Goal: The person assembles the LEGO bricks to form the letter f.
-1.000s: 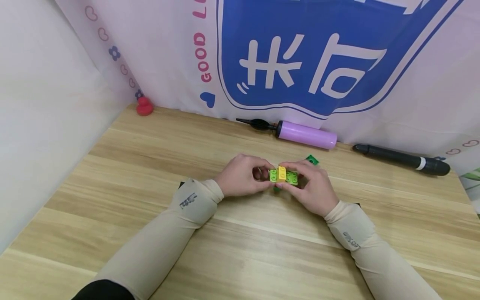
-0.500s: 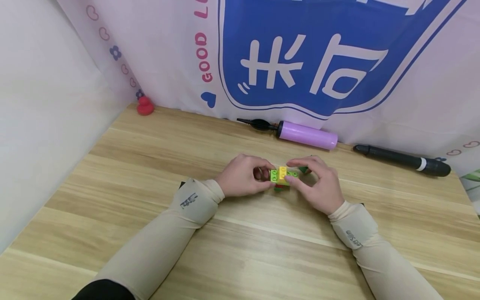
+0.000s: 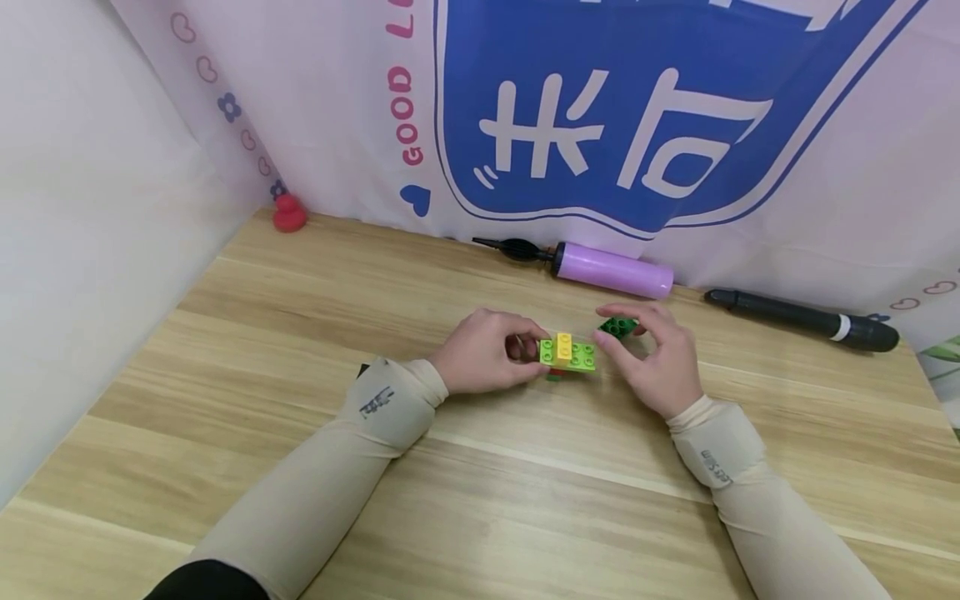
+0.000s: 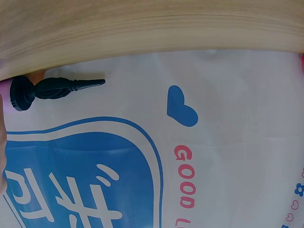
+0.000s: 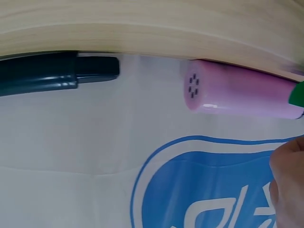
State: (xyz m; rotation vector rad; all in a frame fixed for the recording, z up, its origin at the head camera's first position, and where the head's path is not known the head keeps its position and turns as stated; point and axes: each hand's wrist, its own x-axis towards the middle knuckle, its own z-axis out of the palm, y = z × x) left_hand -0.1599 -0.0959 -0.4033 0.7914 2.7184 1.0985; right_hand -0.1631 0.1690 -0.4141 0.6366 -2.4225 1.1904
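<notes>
My left hand (image 3: 487,352) pinches the left end of a small toy-brick stack between thumb and fingers. On top of that stack is a yellow brick (image 3: 564,348), set across a light green brick (image 3: 585,358). Bits of red and darker green show underneath. To the right, my right hand (image 3: 656,358) has thumb and forefinger around a dark green brick (image 3: 618,327), its studs showing. The right wrist view catches part of that green brick (image 5: 297,95) at the right edge, above the fingers (image 5: 289,180).
A purple hand pump (image 3: 615,269) with a black nozzle lies along the back of the wooden table (image 3: 480,500). Right of it is a black pen-shaped object (image 3: 802,319) with a white band. A red rubber duck (image 3: 288,213) sits at the back left corner, before a printed cloth (image 3: 330,100).
My right hand has let go of the stack's right end and moved right to the dark green brick. My left hand stays on the stack.
</notes>
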